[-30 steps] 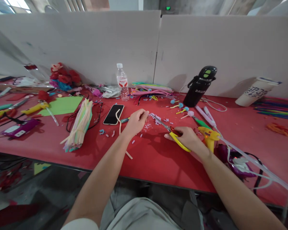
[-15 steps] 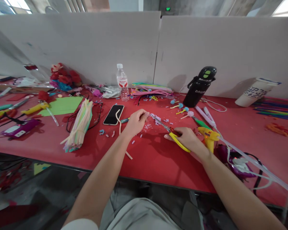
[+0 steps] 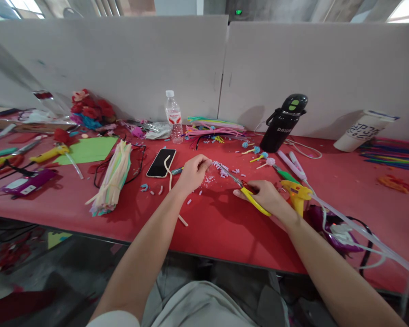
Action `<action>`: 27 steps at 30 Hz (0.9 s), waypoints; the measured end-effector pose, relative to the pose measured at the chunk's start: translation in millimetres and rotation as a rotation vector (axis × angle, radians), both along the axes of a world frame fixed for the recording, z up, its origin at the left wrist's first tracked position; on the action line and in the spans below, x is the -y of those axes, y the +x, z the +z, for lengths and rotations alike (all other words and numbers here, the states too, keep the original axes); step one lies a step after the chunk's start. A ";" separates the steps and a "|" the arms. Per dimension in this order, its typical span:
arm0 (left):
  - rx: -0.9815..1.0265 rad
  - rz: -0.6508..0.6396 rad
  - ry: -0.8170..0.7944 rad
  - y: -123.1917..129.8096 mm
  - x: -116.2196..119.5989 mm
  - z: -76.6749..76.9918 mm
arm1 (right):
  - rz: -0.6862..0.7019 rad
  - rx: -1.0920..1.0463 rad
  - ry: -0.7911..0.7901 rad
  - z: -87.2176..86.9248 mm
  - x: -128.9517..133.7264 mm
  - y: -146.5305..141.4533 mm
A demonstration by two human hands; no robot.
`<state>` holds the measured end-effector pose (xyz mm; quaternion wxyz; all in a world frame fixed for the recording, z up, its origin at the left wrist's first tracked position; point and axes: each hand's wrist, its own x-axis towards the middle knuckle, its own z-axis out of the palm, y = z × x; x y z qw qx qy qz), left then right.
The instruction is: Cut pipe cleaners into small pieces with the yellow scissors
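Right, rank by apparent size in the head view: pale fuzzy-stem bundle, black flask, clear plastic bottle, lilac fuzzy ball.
1. Pale fuzzy-stem bundle and black flask: too alike to rank; the bundle lies nearer the camera.
2. Clear plastic bottle
3. Lilac fuzzy ball

We see flat red tabletop — plain; scissors with yellow-and-red plastic handles; tall black bottle with green lid patch, pale lettering; white paper cup — dark lettering, blue rim; bright green paper sheet.
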<state>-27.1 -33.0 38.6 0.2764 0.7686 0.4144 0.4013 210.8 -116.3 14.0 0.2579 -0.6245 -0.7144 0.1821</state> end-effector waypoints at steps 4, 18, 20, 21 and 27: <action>0.003 -0.008 -0.002 0.2 0.7 1.1 | 0.009 -0.005 -0.017 0.8 0.1 -0.4; 0.000 -0.018 0.011 0.8 1.4 1.4 | 0.007 0.014 -0.052 0.7 -2.0 0.1; 0.003 -0.018 0.013 0.9 1.2 0.8 | -0.009 0.011 -0.051 1.6 -2.0 -0.2; 0.005 -0.017 0.015 0.9 1.1 0.3 | -0.017 0.010 -0.046 1.9 -1.9 -0.5; 0.015 0.007 0.014 1.1 -0.4 -2.9 | 0.000 -0.004 -0.020 2.7 0.3 -2.0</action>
